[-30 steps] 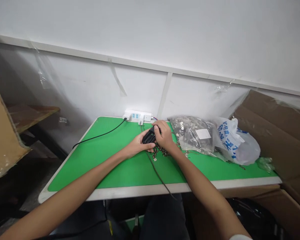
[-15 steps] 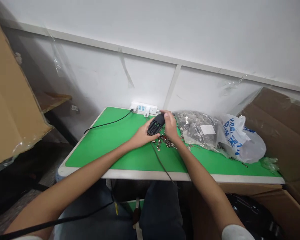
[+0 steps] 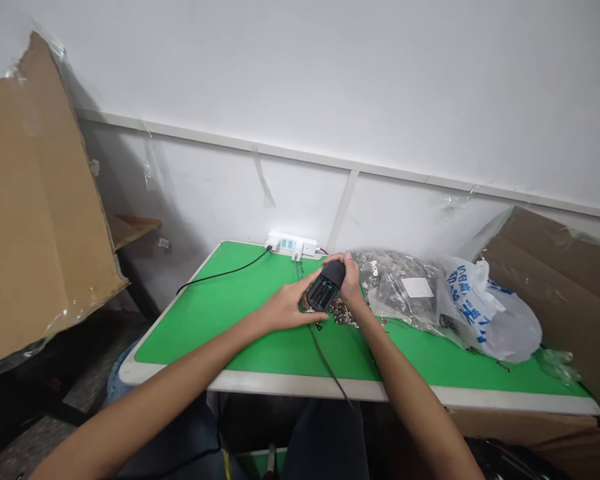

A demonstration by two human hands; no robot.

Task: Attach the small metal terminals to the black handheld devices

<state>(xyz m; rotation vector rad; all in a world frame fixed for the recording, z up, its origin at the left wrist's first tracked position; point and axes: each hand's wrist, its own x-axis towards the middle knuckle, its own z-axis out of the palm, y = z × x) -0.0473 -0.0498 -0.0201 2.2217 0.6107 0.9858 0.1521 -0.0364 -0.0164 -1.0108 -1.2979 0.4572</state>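
While held up, casing: a black battery-bay casing (image 3: 325, 291) sat just above loose metal parts (image 3: 343, 313) on a green table mat (image 3: 195, 327).
Left hand (image 3: 287, 310): closed around its lower side.
Right hand (image 3: 347, 280): closed around its upper end.
Right of casing: a clear bag of metal parts (image 3: 400, 283), then a blue-printed white plastic bag (image 3: 487, 313).
Behind casing: a white power strip (image 3: 291, 245).

A cramped small-parts workshop corner: a green work mat (image 3: 205, 327) on a table (image 3: 280, 381), a white power strip (image 3: 291, 245) at its back edge, a clear bag of small metal parts (image 3: 397, 287), and cardboard cartons (image 3: 555, 287) against a white wall (image 3: 430, 87).
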